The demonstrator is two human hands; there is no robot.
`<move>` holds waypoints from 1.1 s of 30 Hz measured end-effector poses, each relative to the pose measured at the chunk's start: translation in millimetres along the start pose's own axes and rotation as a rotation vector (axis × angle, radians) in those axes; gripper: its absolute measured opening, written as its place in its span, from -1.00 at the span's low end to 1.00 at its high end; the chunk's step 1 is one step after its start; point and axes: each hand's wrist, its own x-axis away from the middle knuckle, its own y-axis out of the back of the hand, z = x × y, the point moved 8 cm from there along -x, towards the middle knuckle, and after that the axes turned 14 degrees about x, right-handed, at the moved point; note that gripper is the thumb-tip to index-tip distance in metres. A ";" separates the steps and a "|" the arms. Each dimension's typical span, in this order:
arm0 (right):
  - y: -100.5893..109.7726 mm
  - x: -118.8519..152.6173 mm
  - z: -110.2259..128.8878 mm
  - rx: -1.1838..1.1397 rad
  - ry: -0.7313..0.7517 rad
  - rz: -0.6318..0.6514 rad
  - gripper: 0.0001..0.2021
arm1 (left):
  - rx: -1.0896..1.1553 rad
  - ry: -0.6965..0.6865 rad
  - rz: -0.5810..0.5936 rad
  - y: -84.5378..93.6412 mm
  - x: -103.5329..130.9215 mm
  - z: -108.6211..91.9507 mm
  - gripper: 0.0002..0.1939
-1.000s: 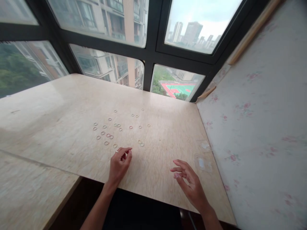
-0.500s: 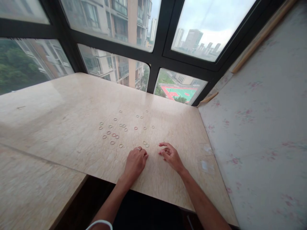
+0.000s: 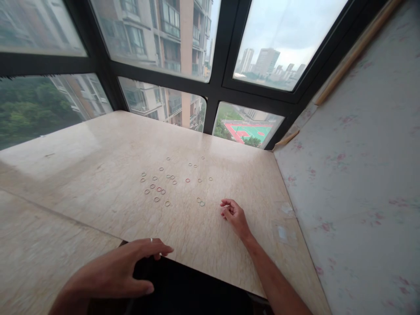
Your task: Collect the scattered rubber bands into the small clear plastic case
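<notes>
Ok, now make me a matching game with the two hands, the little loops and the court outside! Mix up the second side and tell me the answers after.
Things:
1. left hand
2. right hand
3. loops
4. court

What fits:
A. curled, over the table
B. green and red
C. thumb spread wide
D. lying scattered about

Right pairs: 1-C, 2-A, 3-D, 4-B

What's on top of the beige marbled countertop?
Scattered thin coloured rings and, near the white floral wall, clear plastic-looking pieces. The right hand and left hand each hide part of the countertop; what's beneath can't be seen.
</notes>
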 end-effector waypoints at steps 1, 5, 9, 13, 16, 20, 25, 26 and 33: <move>0.1 -0.2 0.2 0.018 0.005 -0.003 -0.74 | -0.009 -0.018 -0.025 3.5 -4.3 -2.0 -0.48; 0.9 -2.7 3.2 0.093 0.024 -0.012 -0.74 | -0.050 -0.122 -0.126 3.3 -38.2 -12.2 -0.61; -8.6 -12.2 21.1 0.256 0.119 0.044 -0.74 | 0.019 -0.198 -0.136 -10.7 -76.7 -10.6 -0.75; -33.2 -35.0 51.3 0.457 0.262 0.165 -0.81 | 0.205 -0.202 -0.211 -14.8 -106.9 8.0 -0.82; -54.2 -57.0 70.0 0.656 0.329 0.248 -0.90 | 0.479 -0.202 -0.395 -6.2 -119.6 25.6 -0.82; -76.9 -79.9 82.4 0.896 0.359 0.379 -0.95 | 0.666 -0.242 -0.637 4.8 -119.5 40.0 -0.80; -87.2 -88.9 90.3 1.068 0.379 0.493 -0.92 | 0.613 -0.243 -0.609 0.5 -123.9 45.6 -0.83; -87.9 -88.3 91.4 1.086 0.385 0.509 -0.92 | 0.597 -0.243 -0.599 -0.3 -125.2 46.8 -0.84; -90.8 -81.5 91.7 1.092 0.391 0.539 -0.90 | 0.538 -0.264 -0.583 -1.2 -127.3 48.5 -0.84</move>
